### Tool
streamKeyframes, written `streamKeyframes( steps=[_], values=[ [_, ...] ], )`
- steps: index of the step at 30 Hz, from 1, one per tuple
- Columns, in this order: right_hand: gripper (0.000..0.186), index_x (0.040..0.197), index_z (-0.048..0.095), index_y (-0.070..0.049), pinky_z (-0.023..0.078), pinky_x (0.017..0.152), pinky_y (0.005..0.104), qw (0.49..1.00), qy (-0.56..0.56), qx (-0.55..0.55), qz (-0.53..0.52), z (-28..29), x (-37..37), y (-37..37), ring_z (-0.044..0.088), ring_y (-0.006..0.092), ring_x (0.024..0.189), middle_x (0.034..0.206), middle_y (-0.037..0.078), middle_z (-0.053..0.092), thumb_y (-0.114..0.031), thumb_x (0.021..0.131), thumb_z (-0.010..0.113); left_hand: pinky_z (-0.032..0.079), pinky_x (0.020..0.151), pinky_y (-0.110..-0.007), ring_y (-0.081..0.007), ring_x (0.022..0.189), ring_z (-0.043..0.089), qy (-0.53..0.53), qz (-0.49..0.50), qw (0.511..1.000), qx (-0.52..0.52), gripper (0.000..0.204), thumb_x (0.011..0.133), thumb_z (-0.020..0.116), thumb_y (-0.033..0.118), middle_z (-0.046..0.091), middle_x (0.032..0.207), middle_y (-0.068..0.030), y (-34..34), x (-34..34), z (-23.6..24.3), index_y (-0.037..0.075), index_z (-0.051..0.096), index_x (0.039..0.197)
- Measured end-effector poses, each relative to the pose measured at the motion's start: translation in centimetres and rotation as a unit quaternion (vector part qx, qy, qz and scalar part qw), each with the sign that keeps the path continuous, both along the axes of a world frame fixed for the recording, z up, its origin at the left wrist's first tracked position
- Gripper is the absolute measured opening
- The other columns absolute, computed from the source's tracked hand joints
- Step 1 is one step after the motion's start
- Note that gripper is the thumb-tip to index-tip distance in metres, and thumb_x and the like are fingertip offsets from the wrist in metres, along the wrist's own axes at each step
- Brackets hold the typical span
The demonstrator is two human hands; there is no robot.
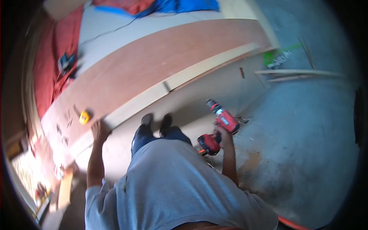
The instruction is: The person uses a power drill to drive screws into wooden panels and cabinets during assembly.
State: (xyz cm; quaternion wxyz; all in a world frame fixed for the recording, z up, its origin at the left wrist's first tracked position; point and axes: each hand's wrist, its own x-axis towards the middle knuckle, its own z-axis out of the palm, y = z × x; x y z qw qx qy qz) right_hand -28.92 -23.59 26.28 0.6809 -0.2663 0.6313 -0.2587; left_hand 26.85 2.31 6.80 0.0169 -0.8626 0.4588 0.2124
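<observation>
1. Just right of the grey shirt [165,180], a red cordless drill [229,122] hangs in the air, chuck pointing forward; should its one-handed hold slacken, I'd fear its weight taking it to the concrete floor [295,153].
2. The pale wooden batten [207,68] lies along the reddish plywood sheet [161,53]; lopsided pressure from the left hand [101,131] could skew it.
3. A yellow tape measure [84,117] sits just beyond those knuckles, where a careless sweep could knock it.
4. The right hand [223,137] is wrapped round the drill's handle; whether a finger touches the trigger, I can't make out.
5. The left is down at the batten, fingertips hidden, so I can't tell pinching from plain pressing.
</observation>
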Motion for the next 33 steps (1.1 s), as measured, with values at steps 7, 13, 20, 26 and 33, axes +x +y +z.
streamKeyframes(
  steps=[7,13,20,26,33],
  values=[
    [0.019,0.104,0.058,-0.004,0.048,0.052,0.0286,0.995,0.021,-0.079,-0.059,1.1,-2.9,4.1,0.053,0.0122,0.050,0.065,0.002,0.054,-0.009,0.087,0.064,0.041,0.098,-0.051,-0.0354,0.118,0.045,0.006,-0.076,0.994,0.074,0.090,0.060,0.088,0.041,0.046,0.121,-0.0174,-2.9,-1.7,1.4,0.001,0.042,0.126],
    [0.017,0.101,0.059,-0.003,0.049,0.052,0.0301,0.989,0.024,-0.094,-0.111,0.3,-8.0,4.2,0.054,0.0132,0.049,0.062,0.002,0.053,-0.009,0.087,0.064,0.043,0.094,-0.051,-0.0343,0.117,0.045,-0.021,-0.092,0.995,0.026,0.088,0.063,0.085,0.045,0.046,0.121,-0.0167,-11.4,-9.4,3.0,0.000,0.042,0.126],
    [0.014,0.097,0.061,-0.006,0.047,0.049,0.0274,0.984,-0.003,-0.116,-0.137,-0.5,-14.2,0.5,0.054,0.0112,0.053,0.064,0.000,0.054,-0.010,0.085,0.067,0.043,0.095,-0.053,-0.0367,0.120,0.045,-0.018,-0.050,0.999,0.012,0.090,0.062,0.086,0.044,0.047,0.123,-0.0181,-17.9,-14.4,1.1,0.000,0.042,0.127],
    [0.013,0.096,0.059,-0.005,0.046,0.049,0.0277,0.978,0.043,-0.110,-0.172,-0.5,-21.7,-4.3,0.053,0.0120,0.051,0.064,0.001,0.053,-0.008,0.085,0.064,0.044,0.096,-0.054,-0.0386,0.120,0.045,-0.031,-0.039,0.999,-0.006,0.093,0.061,0.087,0.048,0.048,0.123,-0.0184,-23.8,-17.3,1.5,-0.001,0.042,0.127],
    [0.012,0.095,0.060,-0.005,0.046,0.048,0.0282,0.972,0.056,-0.120,-0.194,-0.2,-29.6,-9.2,0.052,0.0120,0.051,0.066,0.001,0.054,-0.009,0.084,0.065,0.040,0.104,-0.054,-0.0433,0.128,0.042,-0.054,-0.001,0.994,0.095,0.115,0.056,0.087,0.058,0.043,0.136,-0.0234,-26.3,-17.5,1.9,-0.005,0.034,0.137]
  ],
)
